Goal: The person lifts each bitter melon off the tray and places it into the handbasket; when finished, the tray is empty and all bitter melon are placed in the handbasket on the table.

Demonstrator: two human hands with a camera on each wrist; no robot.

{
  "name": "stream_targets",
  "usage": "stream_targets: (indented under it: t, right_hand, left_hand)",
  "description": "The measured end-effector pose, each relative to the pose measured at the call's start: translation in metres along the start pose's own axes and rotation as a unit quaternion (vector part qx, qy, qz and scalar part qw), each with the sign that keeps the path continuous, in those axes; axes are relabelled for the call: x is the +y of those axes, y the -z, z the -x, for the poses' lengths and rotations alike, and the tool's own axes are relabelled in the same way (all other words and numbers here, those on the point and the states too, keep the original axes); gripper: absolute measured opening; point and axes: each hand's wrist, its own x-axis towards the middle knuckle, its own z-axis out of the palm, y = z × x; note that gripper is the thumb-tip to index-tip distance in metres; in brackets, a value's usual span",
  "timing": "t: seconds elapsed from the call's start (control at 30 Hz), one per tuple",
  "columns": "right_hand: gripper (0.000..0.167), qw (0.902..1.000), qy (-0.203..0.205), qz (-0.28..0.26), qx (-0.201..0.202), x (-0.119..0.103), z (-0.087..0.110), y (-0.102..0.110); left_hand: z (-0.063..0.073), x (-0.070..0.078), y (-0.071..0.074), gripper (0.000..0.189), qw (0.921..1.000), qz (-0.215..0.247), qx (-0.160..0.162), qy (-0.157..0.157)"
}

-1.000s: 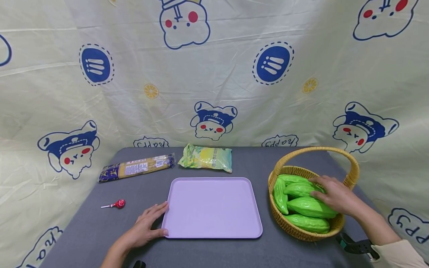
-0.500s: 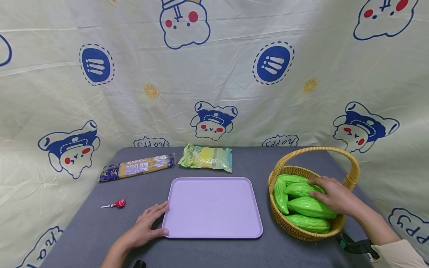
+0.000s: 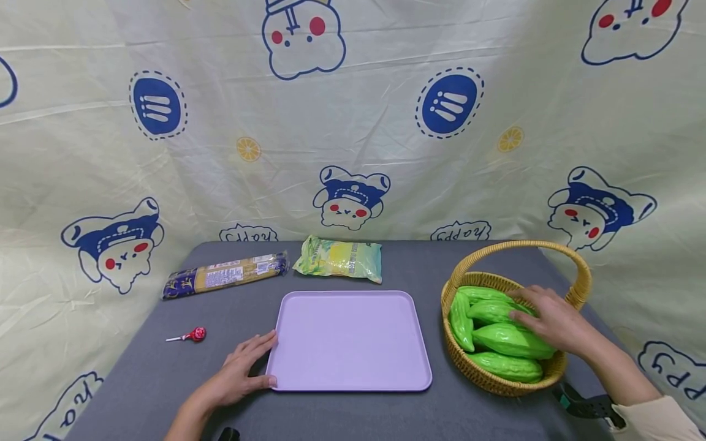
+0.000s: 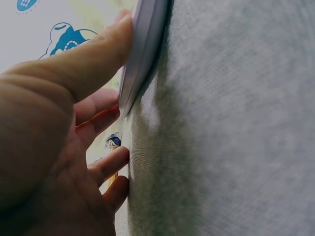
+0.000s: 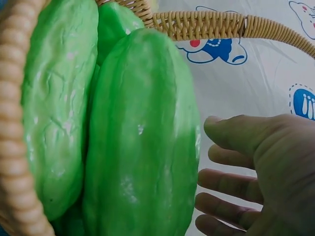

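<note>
My left hand (image 3: 237, 372) is at the left side of a lilac tray (image 3: 353, 343), its fingers spread and relaxed. In the left wrist view, the thumb and fingertips touch the tray's edge (image 4: 145, 44), while two lower fingers rest on the tablecloth. My right hand (image 3: 554, 321) reaches under the handle of a wicker basket (image 3: 496, 387), over several glossy green bitter melons (image 3: 513, 341). The right wrist view has its loosely extended fingers beside the nearest bitter melon (image 5: 142, 132), fingertips right at its surface and not wrapped round it.
Behind the tray lie a green-yellow packet (image 3: 344, 260) and a long pack of noodles (image 3: 226, 275). A red lollipop (image 3: 197, 334) lies on the grey table (image 3: 231, 321) at the left. The basket's tall handle (image 3: 518, 245) arches over the melons. A printed curtain (image 3: 353, 122) hangs behind.
</note>
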Motion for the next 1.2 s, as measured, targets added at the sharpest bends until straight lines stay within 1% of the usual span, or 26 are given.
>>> stream_targets:
  t: [0.1, 0.27, 0.33, 0.5, 0.6, 0.73, 0.83, 0.97, 1.2]
  right_hand:
    - [0.037, 0.9999, 0.004, 0.002, 0.016, -0.003, 0.001, 0.003]
    - [0.036, 0.9982, 0.024, -0.002, 0.055, -0.01, 0.005, 0.006]
    - [0.037, 0.9971, 0.031, -0.007, 0.069, -0.013, 0.006, 0.006]
    - [0.04, 0.9949, 0.034, -0.024, 0.092, -0.028, 0.011, 0.004]
    - [0.041, 0.9925, 0.04, -0.027, 0.112, -0.039, 0.014, 0.001]
    - [0.041, 0.9876, 0.057, -0.028, 0.144, -0.053, 0.017, -0.004]
    - [0.042, 0.9828, 0.072, -0.027, 0.168, -0.062, 0.018, -0.009]
    - [0.045, 0.9758, 0.092, -0.025, 0.197, -0.074, 0.017, -0.015]
    - [0.051, 0.9687, 0.11, -0.021, 0.221, -0.095, 0.015, -0.026]
  left_hand:
    - [0.0, 0.0, 0.001, 0.078, 1.0, -0.002, -0.002, -0.001]
    - [-0.001, 0.002, 0.002, 0.077, 1.0, -0.003, -0.003, -0.003]
    - [-0.001, 0.002, 0.002, 0.077, 0.9999, -0.006, -0.001, -0.008]
    - [-0.001, 0.004, 0.002, 0.077, 0.9998, -0.013, 0.0, -0.016]
    - [-0.001, 0.005, 0.003, 0.077, 0.9998, -0.013, -0.001, -0.014]
    - [-0.003, 0.006, 0.004, 0.076, 0.9999, -0.013, 0.004, -0.003]
    - [-0.003, 0.009, 0.005, 0.073, 0.9997, -0.014, 0.017, 0.007]
    - [-0.002, 0.016, 0.009, 0.069, 0.9988, -0.026, 0.042, 0.005]
    - [-0.001, 0.029, 0.011, 0.065, 0.9941, -0.055, 0.091, -0.022]
